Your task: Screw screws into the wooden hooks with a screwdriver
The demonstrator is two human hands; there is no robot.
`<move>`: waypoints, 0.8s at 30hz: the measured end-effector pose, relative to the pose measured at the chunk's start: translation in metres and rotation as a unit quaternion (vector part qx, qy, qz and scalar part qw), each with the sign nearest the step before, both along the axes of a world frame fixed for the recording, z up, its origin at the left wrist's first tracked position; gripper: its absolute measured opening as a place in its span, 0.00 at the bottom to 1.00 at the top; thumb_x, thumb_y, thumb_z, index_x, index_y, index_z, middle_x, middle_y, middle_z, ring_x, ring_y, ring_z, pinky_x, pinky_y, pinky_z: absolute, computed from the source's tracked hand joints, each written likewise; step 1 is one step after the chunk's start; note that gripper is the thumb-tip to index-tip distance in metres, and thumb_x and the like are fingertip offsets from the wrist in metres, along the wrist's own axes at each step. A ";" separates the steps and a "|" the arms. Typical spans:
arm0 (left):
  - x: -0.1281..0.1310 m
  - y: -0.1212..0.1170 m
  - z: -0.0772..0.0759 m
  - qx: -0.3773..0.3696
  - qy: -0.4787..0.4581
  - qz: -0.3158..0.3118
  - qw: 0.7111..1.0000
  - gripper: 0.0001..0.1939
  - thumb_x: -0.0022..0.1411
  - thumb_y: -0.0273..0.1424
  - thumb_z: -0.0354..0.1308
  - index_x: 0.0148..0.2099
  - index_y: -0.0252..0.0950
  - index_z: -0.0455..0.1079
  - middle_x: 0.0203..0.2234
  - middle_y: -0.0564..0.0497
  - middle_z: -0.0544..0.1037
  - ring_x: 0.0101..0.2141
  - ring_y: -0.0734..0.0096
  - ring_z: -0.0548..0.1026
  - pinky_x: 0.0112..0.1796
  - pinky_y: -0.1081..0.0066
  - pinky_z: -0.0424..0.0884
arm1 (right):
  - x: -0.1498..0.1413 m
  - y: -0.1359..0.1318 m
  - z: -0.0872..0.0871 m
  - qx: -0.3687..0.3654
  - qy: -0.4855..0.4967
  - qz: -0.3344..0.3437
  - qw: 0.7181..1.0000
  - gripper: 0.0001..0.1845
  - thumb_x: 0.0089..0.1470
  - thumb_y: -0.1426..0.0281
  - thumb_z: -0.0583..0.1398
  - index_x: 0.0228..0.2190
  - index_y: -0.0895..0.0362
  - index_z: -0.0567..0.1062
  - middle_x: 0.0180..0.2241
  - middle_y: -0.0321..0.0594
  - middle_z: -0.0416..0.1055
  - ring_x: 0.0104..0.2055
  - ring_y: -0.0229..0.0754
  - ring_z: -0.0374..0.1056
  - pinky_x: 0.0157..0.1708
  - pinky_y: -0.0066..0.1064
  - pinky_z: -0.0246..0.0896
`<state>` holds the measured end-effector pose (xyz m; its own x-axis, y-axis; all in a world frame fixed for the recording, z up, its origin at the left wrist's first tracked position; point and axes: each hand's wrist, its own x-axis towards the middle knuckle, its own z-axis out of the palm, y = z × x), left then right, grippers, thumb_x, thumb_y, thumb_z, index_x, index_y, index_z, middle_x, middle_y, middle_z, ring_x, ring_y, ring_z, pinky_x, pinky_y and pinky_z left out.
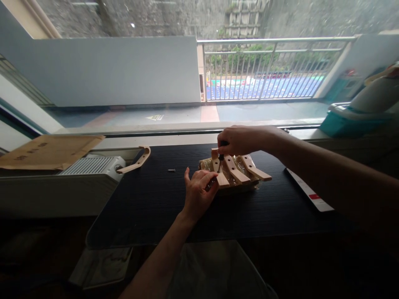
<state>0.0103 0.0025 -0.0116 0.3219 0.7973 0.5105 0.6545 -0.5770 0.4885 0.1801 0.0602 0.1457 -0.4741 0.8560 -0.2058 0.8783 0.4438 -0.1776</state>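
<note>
My right hand [232,140] grips the dark handle of a screwdriver [221,157] from above, its shaft pointing down at the leftmost wooden hook [222,181]. My left hand [201,185] is closed at that hook, thumb and forefinger pinched by the screwdriver's tip; what lies between them is hidden. To the right, a middle wooden hook [236,171] and a right wooden hook [256,171], both with dark holes, lie across a block wrapped in shiny brown tape [205,165]. A loose screw [171,170] rests on the table left of my left hand.
The black table [140,211] stands by a window. Another wooden hook [137,162] lies at its left edge, near a white radiator [96,165] with brown cardboard [52,151] on it. A white-and-red flat item [308,189] lies right, beneath my forearm. A teal container [339,120] sits at the sill.
</note>
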 end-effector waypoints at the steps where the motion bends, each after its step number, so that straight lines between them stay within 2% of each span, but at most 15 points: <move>1: 0.000 0.000 0.000 -0.001 0.000 0.000 1.000 0.07 0.61 0.33 0.54 0.42 0.42 0.69 0.37 0.53 0.76 0.44 0.67 0.72 0.59 0.50 0.36 | 0.001 0.001 0.001 -0.005 0.005 0.008 1.000 0.13 0.52 0.62 0.56 0.32 0.57 0.75 0.29 0.40 0.72 0.24 0.36 0.64 0.23 0.31 0.55; 6: 0.000 0.000 0.000 -0.001 -0.005 -0.004 1.000 0.07 0.61 0.32 0.53 0.42 0.42 0.69 0.37 0.53 0.76 0.44 0.67 0.72 0.59 0.50 0.36 | 0.002 -0.003 0.008 -0.013 0.018 0.042 0.999 0.11 0.51 0.66 0.56 0.35 0.53 0.76 0.30 0.36 0.73 0.25 0.35 0.65 0.24 0.30 0.55; 11: 0.000 0.001 -0.001 0.002 -0.006 -0.002 1.000 0.07 0.61 0.33 0.54 0.42 0.41 0.69 0.38 0.53 0.76 0.44 0.67 0.71 0.59 0.51 0.36 | -0.002 -0.007 0.007 0.003 -0.003 0.033 0.999 0.11 0.52 0.68 0.55 0.35 0.56 0.76 0.30 0.39 0.73 0.26 0.35 0.63 0.23 0.29 0.52; 17: 0.000 0.000 0.000 0.001 -0.006 0.000 1.000 0.08 0.60 0.32 0.54 0.42 0.42 0.69 0.38 0.53 0.77 0.44 0.67 0.72 0.59 0.51 0.37 | -0.001 -0.004 0.000 0.023 -0.011 0.011 1.000 0.13 0.53 0.63 0.54 0.33 0.58 0.75 0.28 0.40 0.72 0.24 0.36 0.62 0.22 0.30 0.51; 21: 0.000 -0.001 0.001 -0.002 -0.004 0.002 1.000 0.08 0.61 0.32 0.53 0.42 0.42 0.69 0.38 0.53 0.76 0.44 0.67 0.71 0.59 0.50 0.36 | 0.001 0.000 0.005 0.001 -0.006 0.018 1.000 0.13 0.52 0.62 0.56 0.34 0.57 0.76 0.30 0.40 0.73 0.26 0.36 0.64 0.24 0.31 0.54; 24: 0.000 0.000 0.001 -0.002 -0.001 0.000 1.000 0.08 0.61 0.33 0.53 0.42 0.42 0.70 0.38 0.53 0.77 0.44 0.67 0.71 0.59 0.50 0.36 | 0.000 0.001 0.008 -0.013 0.014 0.043 0.999 0.12 0.50 0.64 0.58 0.35 0.54 0.76 0.31 0.38 0.73 0.26 0.36 0.65 0.26 0.31 0.55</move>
